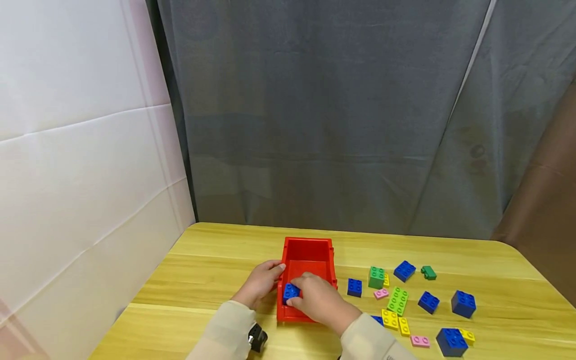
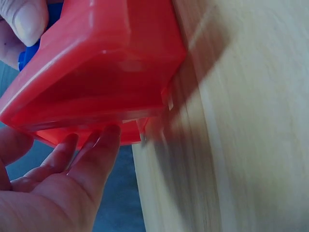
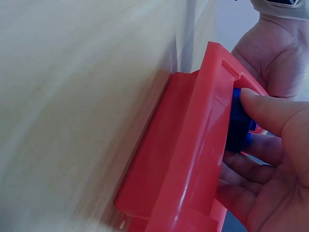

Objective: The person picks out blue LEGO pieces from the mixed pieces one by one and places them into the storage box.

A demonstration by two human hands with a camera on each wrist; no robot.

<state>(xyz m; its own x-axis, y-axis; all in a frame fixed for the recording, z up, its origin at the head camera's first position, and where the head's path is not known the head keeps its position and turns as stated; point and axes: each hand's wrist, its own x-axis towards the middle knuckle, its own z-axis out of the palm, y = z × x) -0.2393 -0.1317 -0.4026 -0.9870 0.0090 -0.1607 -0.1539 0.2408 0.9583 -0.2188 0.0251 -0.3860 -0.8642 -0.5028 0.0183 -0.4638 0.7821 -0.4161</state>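
A red plastic bin (image 1: 310,245) stands on the table, its wall large in the left wrist view. My left hand (image 1: 262,281) grips the bin's left side, thumb at the rim and fingers against the outer wall (image 2: 120,87). Inside the near end of the bin, my right hand (image 1: 317,297) pinches a blue toy building brick (image 1: 291,292) between thumb and fingers. The right wrist view shows that blue brick (image 3: 237,121) just within the bin's rim (image 3: 193,135). Whether the brick touches the bin floor cannot be told.
Right of the bin lie loose bricks: several blue ones (image 1: 354,287), a green one (image 1: 376,277), a lime one (image 1: 398,301), yellow ones (image 1: 389,319) and pink ones (image 1: 420,341). A grey curtain (image 1: 306,125) hangs behind the wooden table (image 1: 202,280); a white sheet (image 1: 90,150) hangs left.
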